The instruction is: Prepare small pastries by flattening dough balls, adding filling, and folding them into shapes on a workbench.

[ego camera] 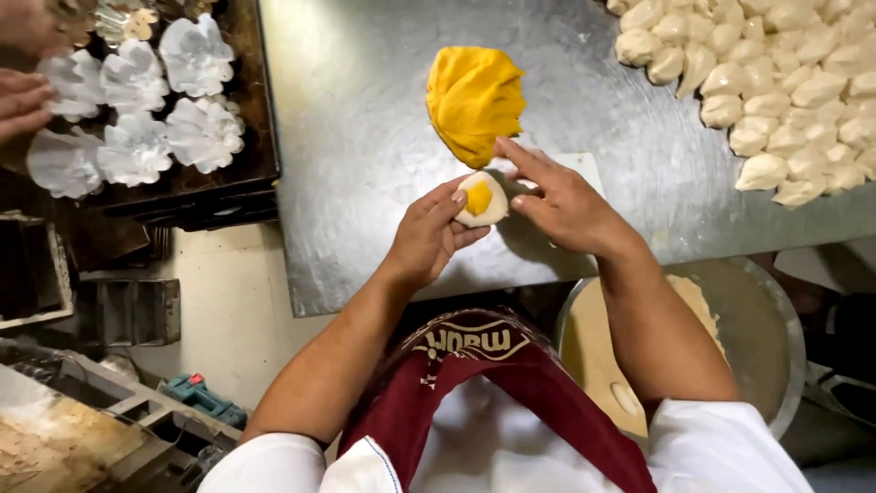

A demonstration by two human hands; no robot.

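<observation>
My left hand (427, 237) cups a small round of pale dough (493, 208) with a dab of yellow filling (478, 196) in its middle. My right hand (561, 205) hovers just right of it, fingers spread, thumb and forefinger touching the dough's edge. A large mound of the same yellow filling (474, 100) lies on the steel table (365, 146) just beyond my hands.
Many shaped dough pieces (776, 82) are heaped at the table's far right. A dark tray (246, 173) at the left holds white paper cups (137, 146); another person's hands (20, 96) reach over it. A metal bowl of dough (766, 319) sits below right.
</observation>
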